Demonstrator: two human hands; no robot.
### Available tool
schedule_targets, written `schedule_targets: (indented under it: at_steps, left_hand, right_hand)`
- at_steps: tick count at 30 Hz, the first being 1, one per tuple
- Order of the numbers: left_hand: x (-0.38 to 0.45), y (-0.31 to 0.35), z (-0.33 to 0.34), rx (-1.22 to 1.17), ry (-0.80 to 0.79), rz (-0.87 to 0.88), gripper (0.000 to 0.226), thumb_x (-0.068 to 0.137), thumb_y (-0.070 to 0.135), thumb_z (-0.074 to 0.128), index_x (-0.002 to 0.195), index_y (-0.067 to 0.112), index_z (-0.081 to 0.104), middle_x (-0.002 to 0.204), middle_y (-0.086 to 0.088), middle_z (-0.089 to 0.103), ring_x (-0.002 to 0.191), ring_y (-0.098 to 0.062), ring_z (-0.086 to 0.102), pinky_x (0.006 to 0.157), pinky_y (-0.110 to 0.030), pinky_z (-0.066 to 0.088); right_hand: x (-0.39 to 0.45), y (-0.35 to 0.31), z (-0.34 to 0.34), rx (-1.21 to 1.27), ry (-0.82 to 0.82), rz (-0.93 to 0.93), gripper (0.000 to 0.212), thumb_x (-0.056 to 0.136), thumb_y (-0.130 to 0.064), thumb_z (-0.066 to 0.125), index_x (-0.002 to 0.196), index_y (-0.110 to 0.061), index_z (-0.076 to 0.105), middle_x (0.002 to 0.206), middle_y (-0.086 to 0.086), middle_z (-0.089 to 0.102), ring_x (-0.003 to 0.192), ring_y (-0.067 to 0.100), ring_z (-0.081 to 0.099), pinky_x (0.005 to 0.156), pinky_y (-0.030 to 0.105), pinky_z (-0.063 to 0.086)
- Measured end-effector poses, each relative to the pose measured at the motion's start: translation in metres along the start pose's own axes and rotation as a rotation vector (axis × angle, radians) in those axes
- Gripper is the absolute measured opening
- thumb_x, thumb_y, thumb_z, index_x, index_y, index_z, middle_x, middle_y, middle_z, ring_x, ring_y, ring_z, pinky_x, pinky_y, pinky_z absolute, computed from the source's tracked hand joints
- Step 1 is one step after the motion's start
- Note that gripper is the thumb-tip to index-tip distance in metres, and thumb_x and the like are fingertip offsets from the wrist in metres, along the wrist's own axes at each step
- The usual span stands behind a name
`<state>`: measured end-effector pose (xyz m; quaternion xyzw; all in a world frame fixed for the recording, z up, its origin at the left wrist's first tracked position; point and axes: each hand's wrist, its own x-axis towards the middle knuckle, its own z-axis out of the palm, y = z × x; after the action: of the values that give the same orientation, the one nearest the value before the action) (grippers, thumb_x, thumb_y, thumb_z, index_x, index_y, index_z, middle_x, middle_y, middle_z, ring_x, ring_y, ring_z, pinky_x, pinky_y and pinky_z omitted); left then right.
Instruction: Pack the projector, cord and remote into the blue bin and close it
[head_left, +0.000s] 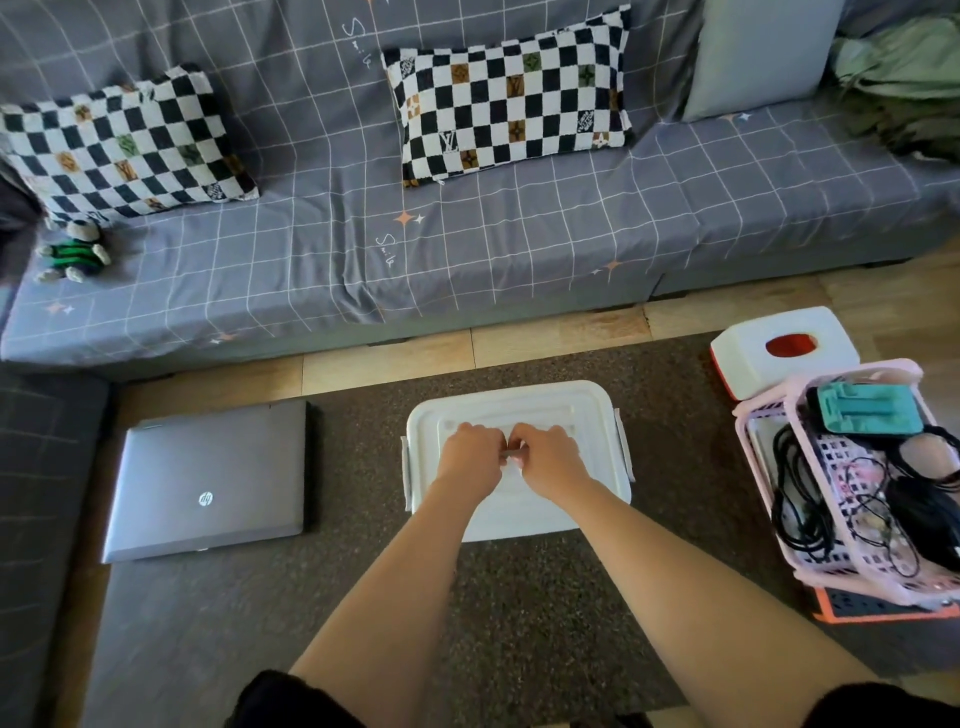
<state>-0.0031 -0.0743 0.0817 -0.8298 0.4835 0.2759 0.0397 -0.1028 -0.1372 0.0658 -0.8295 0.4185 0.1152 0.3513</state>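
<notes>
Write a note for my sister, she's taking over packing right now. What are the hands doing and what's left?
Left hand and right hand: both curled, side by side, gripping the handle at the middle of the white lid.
The lid sits on the bin on the rug, in front of the sofa. The bin's body is hidden under the lid, so its contents cannot be seen.
No projector or remote is in view. The black cords in the pink basket on the right may not be the job's.
Left: check that the side latches are snapped; this view does not settle it.
</notes>
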Motion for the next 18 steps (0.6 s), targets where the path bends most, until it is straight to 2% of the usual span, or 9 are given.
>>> schedule_targets:
  at_steps: [3, 6, 11, 14, 18]
  left_hand:
    - [0.004, -0.001, -0.003, -0.008, -0.004, -0.021, 0.031, 0.089, 0.002, 0.042, 0.111, 0.012, 0.062, 0.105, -0.01, 0.066, 0.108, -0.025, 0.052, 0.079, -0.034, 0.05]
    - [0.006, 0.0, -0.003, -0.022, 0.009, -0.037, 0.031, 0.089, 0.002, 0.043, 0.111, 0.011, 0.062, 0.105, -0.013, 0.063, 0.104, -0.025, 0.055, 0.08, -0.035, 0.052]
    - [0.001, 0.001, 0.0, -0.039, 0.07, -0.046, 0.029, 0.091, 0.004, 0.044, 0.108, 0.013, 0.066, 0.105, -0.011, 0.061, 0.095, -0.025, 0.058, 0.084, -0.035, 0.051]
    - [-0.002, 0.002, 0.005, -0.082, 0.094, -0.067, 0.028, 0.093, 0.005, 0.046, 0.111, 0.015, 0.065, 0.105, -0.01, 0.061, 0.099, -0.024, 0.056, 0.085, -0.034, 0.049]
    - [-0.011, 0.002, 0.014, -0.128, 0.096, -0.082, 0.032, 0.093, 0.007, 0.045, 0.119, 0.016, 0.062, 0.112, -0.008, 0.06, 0.109, -0.023, 0.053, 0.09, -0.035, 0.047]
  right_hand:
    - [0.004, -0.003, -0.003, 0.03, 0.013, 0.013, 0.016, 0.095, -0.015, 0.046, 0.104, -0.021, 0.058, 0.099, 0.014, 0.059, 0.086, 0.029, 0.056, 0.066, 0.031, 0.042]
    - [0.006, -0.005, -0.005, 0.053, 0.019, 0.011, 0.015, 0.094, -0.014, 0.048, 0.104, -0.018, 0.059, 0.101, 0.015, 0.06, 0.086, 0.029, 0.058, 0.066, 0.031, 0.043]
    - [0.005, -0.005, -0.005, 0.087, 0.03, 0.033, 0.018, 0.094, -0.013, 0.049, 0.105, -0.016, 0.063, 0.104, 0.014, 0.061, 0.09, 0.029, 0.058, 0.078, 0.038, 0.051]
    - [0.002, -0.006, -0.005, 0.09, 0.048, 0.014, 0.024, 0.094, -0.01, 0.049, 0.108, -0.014, 0.067, 0.105, 0.01, 0.068, 0.1, 0.027, 0.058, 0.086, 0.04, 0.05]
    - [-0.008, -0.001, 0.0, -0.002, 0.094, -0.019, 0.033, 0.092, -0.005, 0.046, 0.115, -0.016, 0.068, 0.109, 0.007, 0.067, 0.109, 0.026, 0.053, 0.091, 0.036, 0.048]
